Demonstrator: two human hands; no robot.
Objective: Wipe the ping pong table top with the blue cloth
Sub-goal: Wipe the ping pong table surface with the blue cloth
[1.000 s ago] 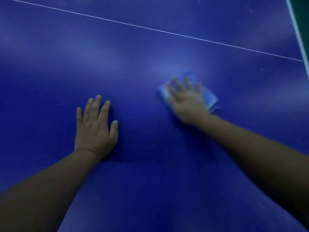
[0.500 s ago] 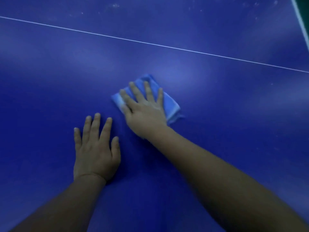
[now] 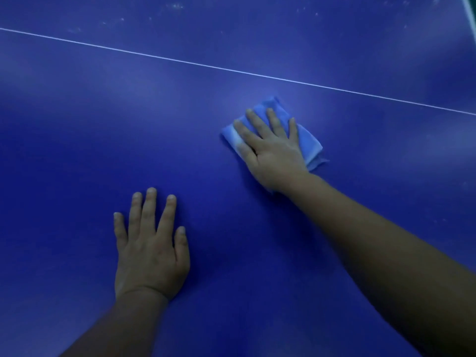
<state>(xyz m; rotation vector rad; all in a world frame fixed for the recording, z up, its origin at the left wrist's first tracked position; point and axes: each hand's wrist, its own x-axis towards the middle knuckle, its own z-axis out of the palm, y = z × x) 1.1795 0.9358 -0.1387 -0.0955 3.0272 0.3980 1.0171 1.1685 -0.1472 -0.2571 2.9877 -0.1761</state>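
While the right hand's fingers [image 3: 273, 122] lie straight and spread, pressing the folded blue cloth [image 3: 307, 141] flat, the left hand [image 3: 150, 251] rests open-palmed on the counter [image 3: 77, 124]. The cloth sits just short of the white line [image 3: 180, 60], toward the counter's right edge.

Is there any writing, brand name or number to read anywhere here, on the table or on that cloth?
None: no word, brand or number shows.
Ping pong table top: bare blue, only a thin white line and pale specks.
Blue cloth under the right hand: no label in view.
Left hand: bare.
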